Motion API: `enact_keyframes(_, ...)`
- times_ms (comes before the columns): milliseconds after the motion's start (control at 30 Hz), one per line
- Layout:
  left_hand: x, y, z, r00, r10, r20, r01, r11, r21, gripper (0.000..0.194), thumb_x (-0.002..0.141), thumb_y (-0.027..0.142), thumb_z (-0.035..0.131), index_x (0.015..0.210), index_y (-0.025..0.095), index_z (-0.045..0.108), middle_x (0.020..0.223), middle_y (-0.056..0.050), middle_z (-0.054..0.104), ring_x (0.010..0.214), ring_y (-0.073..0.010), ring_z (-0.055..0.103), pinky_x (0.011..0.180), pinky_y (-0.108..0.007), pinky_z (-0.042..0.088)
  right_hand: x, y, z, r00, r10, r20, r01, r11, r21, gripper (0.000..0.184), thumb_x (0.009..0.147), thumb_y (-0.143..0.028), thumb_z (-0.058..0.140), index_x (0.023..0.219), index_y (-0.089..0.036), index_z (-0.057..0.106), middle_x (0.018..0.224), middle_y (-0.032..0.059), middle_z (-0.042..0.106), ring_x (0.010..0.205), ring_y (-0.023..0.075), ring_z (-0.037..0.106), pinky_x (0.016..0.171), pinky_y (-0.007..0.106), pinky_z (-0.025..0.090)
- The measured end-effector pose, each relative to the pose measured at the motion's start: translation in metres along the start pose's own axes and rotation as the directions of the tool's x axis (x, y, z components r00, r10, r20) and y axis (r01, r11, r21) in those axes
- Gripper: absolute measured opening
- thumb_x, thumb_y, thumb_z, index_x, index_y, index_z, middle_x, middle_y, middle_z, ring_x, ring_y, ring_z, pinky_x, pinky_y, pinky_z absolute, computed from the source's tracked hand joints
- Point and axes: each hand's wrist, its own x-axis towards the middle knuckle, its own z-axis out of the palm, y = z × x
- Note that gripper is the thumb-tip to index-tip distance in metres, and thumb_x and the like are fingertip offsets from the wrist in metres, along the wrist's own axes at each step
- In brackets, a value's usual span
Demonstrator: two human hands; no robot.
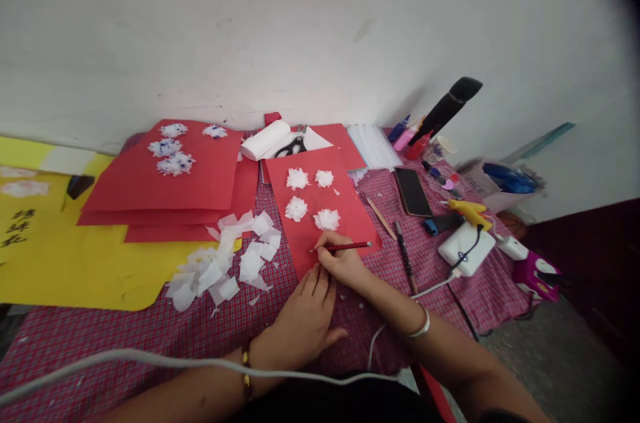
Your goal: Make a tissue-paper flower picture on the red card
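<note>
- White cord [135, 355] crosses before the left forearm [193, 386].
- Left hand [300, 326] lies flat, gripping nothing, at the near edge of the red sheet [311, 234].
- Right hand [345, 268] pinches a pencil [353, 246], likely light, rigid.
- On the counter [125, 333], the sheet seems bendable; hold bare edges, sparing fragile-looking white tufts [297, 178].

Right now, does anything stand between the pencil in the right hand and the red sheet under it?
Nothing visible does. The right hand holds the pencil over a bare lower part of the red sheet; the four white paper tufts sit farther up, and the left hand lies at the near edge.
</note>
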Motion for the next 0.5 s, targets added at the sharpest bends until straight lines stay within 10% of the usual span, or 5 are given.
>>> enact_keyframes(500, 0.0008, -0.0001, 0.001, 1.0, 0.009, -0.003, -0.009, 0.999, 0.053, 0.077, 0.088, 0.061, 0.052, 0.134, -0.001, 0.047, 0.14, -0.029, 0.045, 0.135, -0.0389, 0.038, 0.108, -0.044, 0.036, 0.0003, -0.0018, 0.0004, 1.0, -0.001, 0.006, 0.001, 1.0, 0.026, 0.013, 0.071, -0.01, 0.048, 0.066, -0.02, 0.055, 0.062, -0.0023, 0.058, 0.057, 0.0128, 0.052, 0.055, 0.024, 0.041)
